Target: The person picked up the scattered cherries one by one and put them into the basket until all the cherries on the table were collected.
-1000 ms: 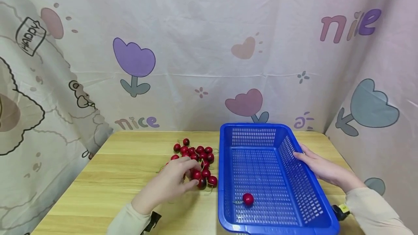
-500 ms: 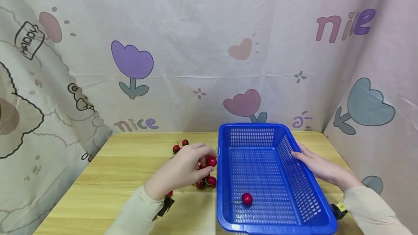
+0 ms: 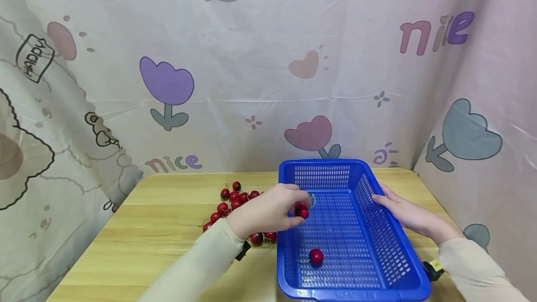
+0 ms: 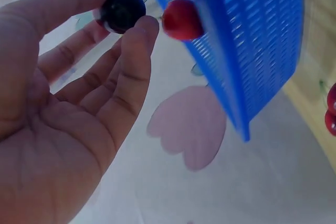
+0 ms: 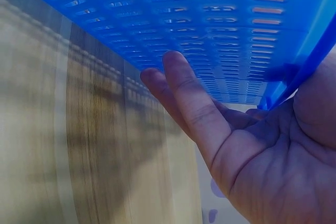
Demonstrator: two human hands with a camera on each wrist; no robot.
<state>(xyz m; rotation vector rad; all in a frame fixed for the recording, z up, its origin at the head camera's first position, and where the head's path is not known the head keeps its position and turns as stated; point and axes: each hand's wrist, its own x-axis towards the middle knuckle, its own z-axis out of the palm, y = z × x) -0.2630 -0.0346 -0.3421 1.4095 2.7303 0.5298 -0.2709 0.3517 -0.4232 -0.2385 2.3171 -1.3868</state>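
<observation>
My left hand (image 3: 268, 211) is over the left rim of the blue plastic basket (image 3: 367, 271). Between its thumb and fingers it pinches a dark red cherry (image 4: 123, 10). A brighter red cherry (image 4: 182, 19) shows just beside the fingertips in the left wrist view; whether the hand holds it too is unclear. On the basket floor, near the front, lies a single cherry (image 3: 316, 257) with its stem to the left. My right hand (image 3: 409, 211) grips the basket's right rim, thumb over the edge and fingers outside against the slotted wall (image 5: 210, 30).
A loose pile of cherries (image 3: 235, 204) lies on the wooden table (image 3: 138, 246) left of the basket, partly hidden by my left hand and forearm. Behind the table hangs a patterned cloth (image 3: 235, 129), with more cloth at both sides.
From the pile, my left hand has picked up a cherry and moved right, over the basket's left rim. The right hand stays on the rim.
</observation>
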